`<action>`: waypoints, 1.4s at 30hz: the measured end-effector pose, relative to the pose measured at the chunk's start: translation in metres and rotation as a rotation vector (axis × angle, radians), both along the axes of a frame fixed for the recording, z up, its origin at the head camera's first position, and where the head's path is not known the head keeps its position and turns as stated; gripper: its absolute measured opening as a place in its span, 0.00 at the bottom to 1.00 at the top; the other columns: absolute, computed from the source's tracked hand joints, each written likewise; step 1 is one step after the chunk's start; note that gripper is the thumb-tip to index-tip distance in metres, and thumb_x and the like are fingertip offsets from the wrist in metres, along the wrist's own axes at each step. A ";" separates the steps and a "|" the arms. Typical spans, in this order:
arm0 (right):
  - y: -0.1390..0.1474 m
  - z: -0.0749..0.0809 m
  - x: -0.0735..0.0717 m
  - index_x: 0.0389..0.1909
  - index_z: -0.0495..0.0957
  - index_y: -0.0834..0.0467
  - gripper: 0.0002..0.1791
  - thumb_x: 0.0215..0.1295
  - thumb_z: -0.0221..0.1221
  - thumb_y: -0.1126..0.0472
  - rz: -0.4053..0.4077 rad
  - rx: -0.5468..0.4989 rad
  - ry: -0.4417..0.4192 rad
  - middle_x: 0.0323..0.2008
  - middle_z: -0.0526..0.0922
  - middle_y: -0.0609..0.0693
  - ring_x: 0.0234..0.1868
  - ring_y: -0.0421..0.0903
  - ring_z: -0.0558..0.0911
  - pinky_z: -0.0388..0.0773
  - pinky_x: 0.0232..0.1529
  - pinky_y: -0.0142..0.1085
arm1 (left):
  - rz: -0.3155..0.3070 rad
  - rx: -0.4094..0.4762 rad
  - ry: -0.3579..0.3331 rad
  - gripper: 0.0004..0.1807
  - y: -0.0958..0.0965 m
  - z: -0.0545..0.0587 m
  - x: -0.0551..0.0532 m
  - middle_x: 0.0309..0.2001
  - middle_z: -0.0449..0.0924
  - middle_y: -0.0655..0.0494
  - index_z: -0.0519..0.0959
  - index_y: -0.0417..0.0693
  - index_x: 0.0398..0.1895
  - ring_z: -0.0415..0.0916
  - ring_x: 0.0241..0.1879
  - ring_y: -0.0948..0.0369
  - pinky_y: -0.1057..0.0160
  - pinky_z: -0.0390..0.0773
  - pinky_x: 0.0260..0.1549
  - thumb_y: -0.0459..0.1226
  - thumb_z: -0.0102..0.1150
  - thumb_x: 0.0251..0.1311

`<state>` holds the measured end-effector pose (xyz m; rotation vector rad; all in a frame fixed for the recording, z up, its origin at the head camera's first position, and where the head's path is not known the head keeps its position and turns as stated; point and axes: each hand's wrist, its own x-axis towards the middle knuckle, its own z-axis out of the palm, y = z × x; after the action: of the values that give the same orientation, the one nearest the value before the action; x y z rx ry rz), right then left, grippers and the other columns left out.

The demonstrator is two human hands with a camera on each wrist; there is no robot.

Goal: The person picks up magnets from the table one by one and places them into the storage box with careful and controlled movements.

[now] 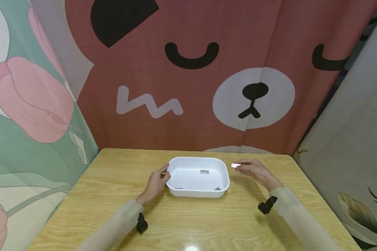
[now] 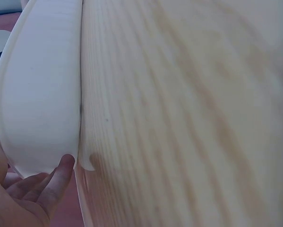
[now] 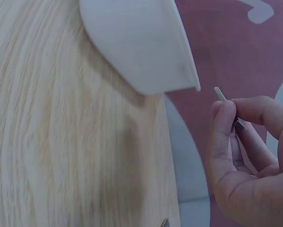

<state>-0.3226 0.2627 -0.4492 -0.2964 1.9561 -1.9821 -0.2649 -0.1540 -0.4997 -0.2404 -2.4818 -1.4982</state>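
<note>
A white plastic tray (image 1: pixel 198 192) with rounded corners sits on the table. Inside it lie a small flat silver rectangle (image 1: pixel 204 172), a thin dark strip (image 1: pixel 178 188) near the front left, and a small grey triangular piece (image 1: pixel 218 188) near the front right. My left hand (image 1: pixel 155 183) grips the tray's left end, fingers against its outer wall in the left wrist view. Off the tray's right side, my right hand (image 1: pixel 254 170) pinches a small flat white piece (image 1: pixel 235 165) between thumb and forefinger. A small metallic bit (image 3: pixel 239 124) shows behind those fingertips; whether it belongs to the white piece I cannot tell.
The light wood table (image 1: pixel 188 219) ends just behind the tray. A curtain with a bear print (image 1: pixel 191 132) hangs along the back, with further printed curtains at the left and right. At the table's edge, a small dark object (image 3: pixel 165 222) is partly cut off.
</note>
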 end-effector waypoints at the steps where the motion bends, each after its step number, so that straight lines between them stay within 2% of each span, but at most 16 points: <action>1: -0.002 0.001 0.000 0.62 0.66 0.79 0.25 0.68 0.58 0.72 0.004 0.008 0.011 0.47 0.83 0.54 0.47 0.44 0.84 0.79 0.57 0.39 | 0.001 -0.001 0.001 0.25 0.000 0.000 0.000 0.63 0.72 0.39 0.68 0.35 0.69 0.81 0.50 0.49 0.67 0.84 0.42 0.31 0.51 0.70; 6: -0.015 0.006 0.002 0.62 0.65 0.81 0.26 0.67 0.59 0.72 0.010 0.036 0.042 0.48 0.83 0.55 0.48 0.44 0.84 0.78 0.58 0.41 | 0.000 -0.004 -0.001 0.25 0.000 0.000 0.000 0.63 0.73 0.39 0.68 0.35 0.69 0.81 0.50 0.49 0.67 0.84 0.42 0.31 0.51 0.70; 13: -0.033 0.008 0.000 0.60 0.69 0.78 0.24 0.66 0.60 0.73 -0.016 0.040 0.028 0.47 0.83 0.55 0.45 0.42 0.84 0.79 0.57 0.41 | -0.005 -0.003 -0.001 0.25 0.000 0.000 0.000 0.64 0.72 0.39 0.68 0.35 0.69 0.81 0.50 0.49 0.67 0.84 0.41 0.31 0.51 0.70; 21: -0.051 0.014 0.002 0.61 0.69 0.79 0.25 0.65 0.60 0.73 -0.016 0.046 0.008 0.54 0.80 0.65 0.44 0.42 0.84 0.80 0.55 0.38 | -0.002 -0.003 -0.001 0.25 0.001 -0.001 0.000 0.64 0.71 0.39 0.68 0.34 0.69 0.81 0.51 0.49 0.67 0.84 0.41 0.30 0.51 0.70; 26: -0.060 0.016 0.002 0.62 0.69 0.77 0.25 0.66 0.60 0.71 -0.004 0.083 0.026 0.53 0.80 0.61 0.46 0.41 0.83 0.80 0.54 0.36 | 0.002 -0.002 0.001 0.25 0.001 0.000 -0.001 0.64 0.72 0.39 0.68 0.35 0.69 0.81 0.50 0.49 0.67 0.84 0.41 0.31 0.51 0.69; 30: -0.069 0.017 -0.001 0.60 0.71 0.76 0.24 0.65 0.61 0.72 -0.027 0.078 0.012 0.50 0.82 0.58 0.45 0.42 0.83 0.80 0.54 0.36 | 0.008 0.003 -0.003 0.24 0.000 0.000 0.000 0.63 0.72 0.40 0.69 0.36 0.68 0.82 0.50 0.50 0.66 0.84 0.41 0.30 0.51 0.69; 37: -0.085 0.019 0.000 0.60 0.71 0.77 0.24 0.64 0.61 0.73 -0.035 0.079 -0.008 0.52 0.81 0.64 0.43 0.43 0.84 0.81 0.53 0.37 | 0.001 -0.001 0.005 0.24 -0.001 -0.001 0.000 0.63 0.73 0.38 0.69 0.34 0.68 0.82 0.49 0.48 0.66 0.84 0.41 0.30 0.51 0.69; 42: -0.098 0.017 0.000 0.59 0.72 0.76 0.24 0.64 0.61 0.72 -0.032 0.109 -0.018 0.51 0.82 0.63 0.42 0.43 0.84 0.82 0.51 0.36 | 0.000 0.001 0.005 0.25 0.000 -0.001 -0.001 0.63 0.73 0.39 0.68 0.35 0.69 0.81 0.50 0.49 0.66 0.84 0.41 0.31 0.51 0.69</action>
<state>-0.3227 0.1649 -0.4320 -0.2201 2.0607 -1.8820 -0.2662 -0.1543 -0.5008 -0.2441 -2.4770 -1.4968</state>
